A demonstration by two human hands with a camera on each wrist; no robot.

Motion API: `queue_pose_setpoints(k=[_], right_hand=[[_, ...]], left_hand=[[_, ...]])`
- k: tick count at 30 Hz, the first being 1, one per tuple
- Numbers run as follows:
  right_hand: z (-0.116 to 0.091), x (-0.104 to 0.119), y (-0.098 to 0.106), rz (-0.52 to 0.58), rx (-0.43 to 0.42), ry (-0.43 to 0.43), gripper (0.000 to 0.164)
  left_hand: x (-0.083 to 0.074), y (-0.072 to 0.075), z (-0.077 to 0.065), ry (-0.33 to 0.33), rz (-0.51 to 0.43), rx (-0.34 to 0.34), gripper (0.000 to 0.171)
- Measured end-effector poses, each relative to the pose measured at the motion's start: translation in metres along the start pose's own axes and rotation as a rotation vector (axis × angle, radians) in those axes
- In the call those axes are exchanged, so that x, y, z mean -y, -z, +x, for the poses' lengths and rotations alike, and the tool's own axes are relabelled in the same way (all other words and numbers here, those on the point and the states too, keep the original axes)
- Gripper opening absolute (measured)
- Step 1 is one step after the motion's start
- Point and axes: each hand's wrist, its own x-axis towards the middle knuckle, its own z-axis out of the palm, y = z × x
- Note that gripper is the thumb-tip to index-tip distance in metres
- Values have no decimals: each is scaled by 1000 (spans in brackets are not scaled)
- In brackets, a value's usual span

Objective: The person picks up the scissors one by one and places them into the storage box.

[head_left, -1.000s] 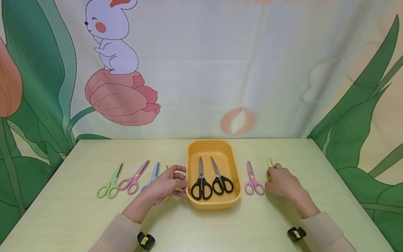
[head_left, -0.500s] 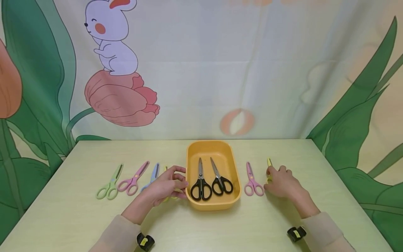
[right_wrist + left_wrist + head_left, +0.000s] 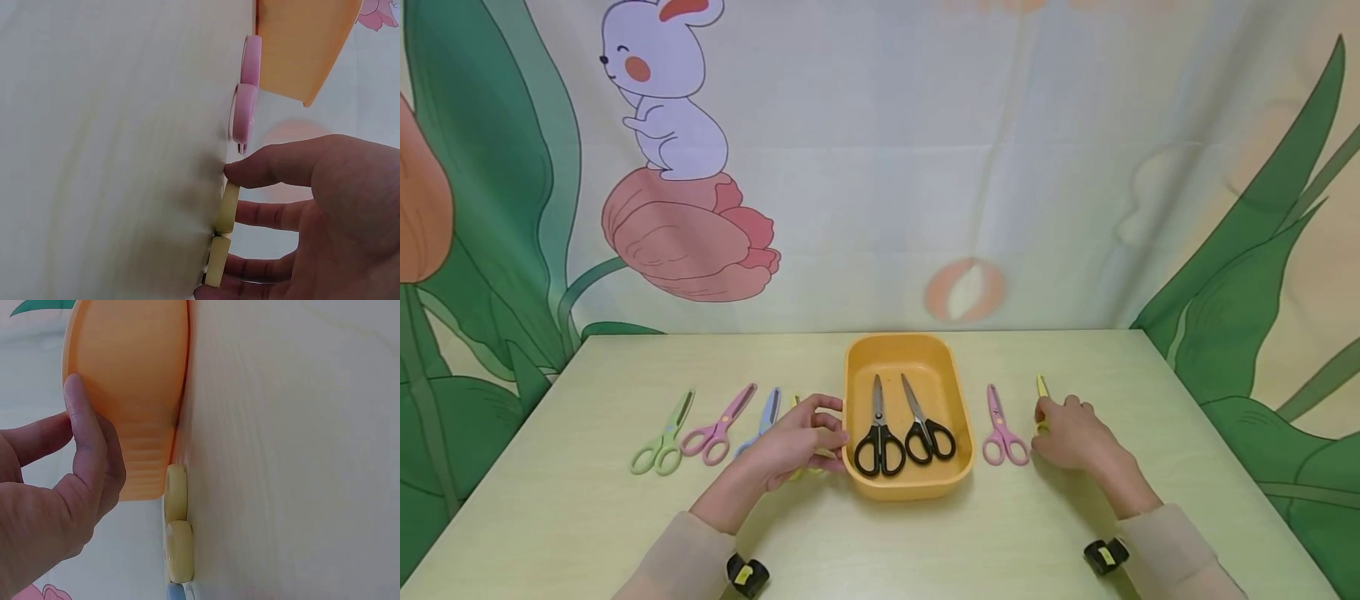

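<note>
A yellow-orange tray point(image 3: 910, 492) holds two black-handled scissors, one pair point(image 3: 879, 418) left of the other point(image 3: 929, 435). My left hand point(image 3: 793, 442) touches the tray's left side, fingertips right at the rim in the left wrist view. Under that hand lie yellow scissors point(image 3: 181, 550), mostly hidden in the head view, beside blue scissors point(image 3: 769, 410). Over on the right, my right hand point(image 3: 1075, 433) grips another pair of yellow scissors point(image 3: 229, 209) by the handles, thumb at one edge and fingers at the other. Their blades point(image 3: 1042, 386) poke out beyond my fingers.
Pink scissors point(image 3: 997, 427) lie between the tray and my right hand. Farther left are another pair of pink scissors point(image 3: 722, 423) and green scissors point(image 3: 668, 429). Behind the table's far edge hangs a printed cloth point(image 3: 850, 208).
</note>
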Motion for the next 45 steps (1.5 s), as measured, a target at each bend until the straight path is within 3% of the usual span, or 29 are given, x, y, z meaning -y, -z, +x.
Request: queue_pose_setpoints(k=[20,45], right_hand=[[6,13,1,22,-120,-32,39],[-6,47,6,24,-238,120,34]], left_hand=[[-2,0,0,-4,8,9,50],[0,1,-1,-23,-7,22,49]])
